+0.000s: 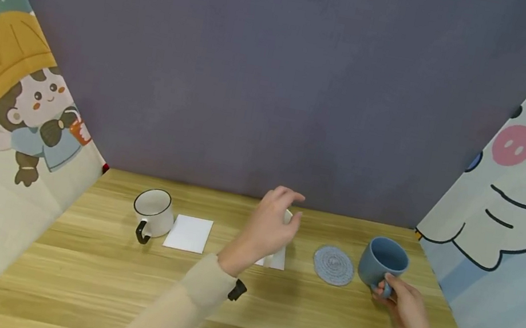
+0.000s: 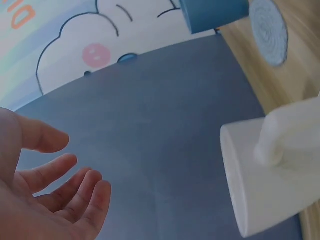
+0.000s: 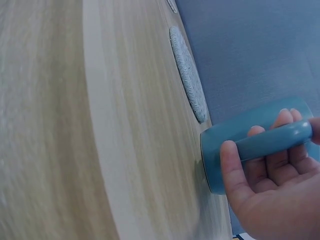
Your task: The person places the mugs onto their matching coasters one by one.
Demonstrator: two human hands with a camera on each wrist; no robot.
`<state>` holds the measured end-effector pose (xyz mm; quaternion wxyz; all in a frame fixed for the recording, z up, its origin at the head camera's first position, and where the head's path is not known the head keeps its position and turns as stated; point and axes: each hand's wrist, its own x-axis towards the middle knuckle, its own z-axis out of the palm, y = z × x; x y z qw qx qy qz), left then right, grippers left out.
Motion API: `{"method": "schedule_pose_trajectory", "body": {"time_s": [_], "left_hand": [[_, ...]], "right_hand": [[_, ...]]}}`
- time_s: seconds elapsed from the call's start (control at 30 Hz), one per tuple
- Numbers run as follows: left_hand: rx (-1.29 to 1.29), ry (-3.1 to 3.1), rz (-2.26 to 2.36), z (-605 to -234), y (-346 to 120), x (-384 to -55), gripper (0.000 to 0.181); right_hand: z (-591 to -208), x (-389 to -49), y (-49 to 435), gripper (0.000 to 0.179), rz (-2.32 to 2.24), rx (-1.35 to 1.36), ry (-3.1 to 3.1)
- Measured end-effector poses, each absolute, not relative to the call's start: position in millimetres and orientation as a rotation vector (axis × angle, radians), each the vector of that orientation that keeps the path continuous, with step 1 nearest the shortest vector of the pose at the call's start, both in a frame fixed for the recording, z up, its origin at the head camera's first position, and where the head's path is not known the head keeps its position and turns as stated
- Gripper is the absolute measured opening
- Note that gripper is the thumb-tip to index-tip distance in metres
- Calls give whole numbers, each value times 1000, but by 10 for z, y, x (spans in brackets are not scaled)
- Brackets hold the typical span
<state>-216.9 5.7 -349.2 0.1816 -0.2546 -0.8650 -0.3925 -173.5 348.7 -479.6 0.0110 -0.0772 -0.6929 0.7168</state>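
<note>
My right hand grips the handle of a blue mug, which stands upright on the table at the right. In the right wrist view, the fingers curl round the handle. My left hand hovers over a plain white mug in the middle, fingers loosely bent and holding nothing. The left wrist view shows a gap between that hand and the mug. In the head view the hand hides most of the mug and part of the white square coaster by it.
A round woven grey-blue coaster lies left of the blue mug. On the left stands a white mug with black rim and handle, beside another white square coaster. A dark grey panel closes the table's far edge.
</note>
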Motion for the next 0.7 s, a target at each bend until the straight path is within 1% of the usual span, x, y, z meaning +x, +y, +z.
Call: {"method": "schedule_pose_trajectory", "body": {"time_s": [0.4,0.7], "left_hand": [[-772,-2596,-1082,-3544,342,-2179,35],[-738,-2637,-1086,-3621,502,-2243,36]], "right_hand": [[-4802,-1745,3487,35,2217,-280,-2191],[-4816,-1754,3486,36,2189,-295,-2208]]}}
